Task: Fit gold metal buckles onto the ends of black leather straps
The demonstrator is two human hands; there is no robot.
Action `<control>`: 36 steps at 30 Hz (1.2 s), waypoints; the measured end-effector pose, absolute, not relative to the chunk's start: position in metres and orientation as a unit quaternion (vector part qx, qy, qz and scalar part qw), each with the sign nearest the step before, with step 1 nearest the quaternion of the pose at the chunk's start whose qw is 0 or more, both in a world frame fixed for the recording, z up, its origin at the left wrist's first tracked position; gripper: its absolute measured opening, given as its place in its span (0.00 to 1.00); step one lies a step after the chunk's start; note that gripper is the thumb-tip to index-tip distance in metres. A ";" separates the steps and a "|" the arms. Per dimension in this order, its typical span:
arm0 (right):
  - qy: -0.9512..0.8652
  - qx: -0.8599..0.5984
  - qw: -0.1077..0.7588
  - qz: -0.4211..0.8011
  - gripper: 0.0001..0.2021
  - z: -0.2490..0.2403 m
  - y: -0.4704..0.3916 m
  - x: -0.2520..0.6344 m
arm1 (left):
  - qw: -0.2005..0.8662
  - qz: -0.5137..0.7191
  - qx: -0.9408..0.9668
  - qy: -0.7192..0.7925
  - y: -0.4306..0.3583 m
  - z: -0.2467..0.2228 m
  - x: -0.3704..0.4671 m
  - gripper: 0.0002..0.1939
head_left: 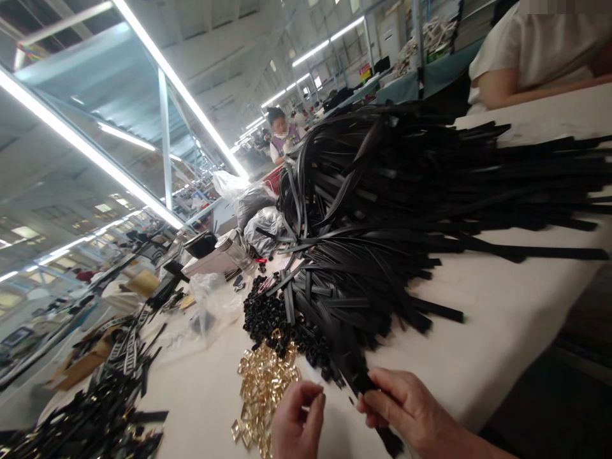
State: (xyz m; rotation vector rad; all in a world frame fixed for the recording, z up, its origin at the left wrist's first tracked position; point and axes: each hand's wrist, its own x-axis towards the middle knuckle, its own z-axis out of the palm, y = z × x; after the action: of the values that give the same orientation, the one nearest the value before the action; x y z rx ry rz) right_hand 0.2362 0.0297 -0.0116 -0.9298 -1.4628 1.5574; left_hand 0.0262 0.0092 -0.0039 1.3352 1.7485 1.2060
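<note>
**Black strap pinched at table's near edge**

Right hand (406, 408) closed on end of a flat, matte black strap (356, 373), long and narrow, leading from big strap pile (406, 210). Left hand (296, 421) with fingertips pinched together, content too small to tell. Just beside: gold buckles (262, 382).

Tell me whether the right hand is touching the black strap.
Touching. The head view shows the right hand pinching the end of a black strap between thumb and fingers.

We see both hands low, close together: left hand (297, 421) with fingertips pinched, right hand (406, 408) with fingers curled, palm down.
</note>
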 end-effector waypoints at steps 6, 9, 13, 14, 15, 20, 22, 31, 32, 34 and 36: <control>-0.574 -0.382 0.368 0.624 0.19 -0.021 0.025 0.232 | 0.212 0.286 0.654 0.668 0.046 0.010 0.029 0.04; -0.563 -0.397 0.361 0.629 0.16 -0.022 0.025 0.230 | 0.191 0.257 0.674 0.665 0.053 0.009 0.031 0.08; -0.563 -0.415 0.366 0.614 0.14 -0.018 0.025 0.230 | 0.336 0.376 0.564 0.654 0.043 0.006 0.030 0.06; -0.569 -0.418 0.369 0.605 0.14 -0.017 0.025 0.230 | 0.391 0.424 0.507 0.641 0.038 0.005 0.032 0.11; -0.577 -0.418 0.371 0.596 0.14 -0.016 0.025 0.230 | 0.438 0.466 0.447 0.626 0.032 0.005 0.035 0.15; -0.629 -0.407 0.363 0.554 0.14 -0.014 0.025 0.229 | 0.517 0.577 0.282 0.566 0.008 0.006 0.061 0.20; -0.649 -0.407 0.367 0.528 0.14 -0.014 0.024 0.229 | 0.513 0.590 0.264 0.564 0.005 0.005 0.067 0.21; -0.658 -0.380 0.374 0.532 0.13 -0.018 0.021 0.232 | 0.506 0.616 0.251 0.549 0.008 0.003 0.073 0.21; -0.661 -0.381 0.375 0.526 0.13 -0.017 0.022 0.232 | 0.502 0.615 0.260 0.550 0.008 0.003 0.073 0.21; -0.673 -0.381 0.377 0.510 0.13 -0.015 0.023 0.232 | 0.491 0.608 0.274 0.560 0.007 0.004 0.073 0.21; -0.683 -0.383 0.378 0.495 0.12 -0.013 0.023 0.232 | 0.479 0.596 0.287 0.577 0.005 0.006 0.071 0.21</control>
State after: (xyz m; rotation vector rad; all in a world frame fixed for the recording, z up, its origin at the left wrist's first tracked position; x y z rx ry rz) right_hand 0.2322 0.0234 -0.0133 -0.9789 -1.7448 1.2652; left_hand 0.0713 0.0047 0.0059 0.7015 1.4079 1.4542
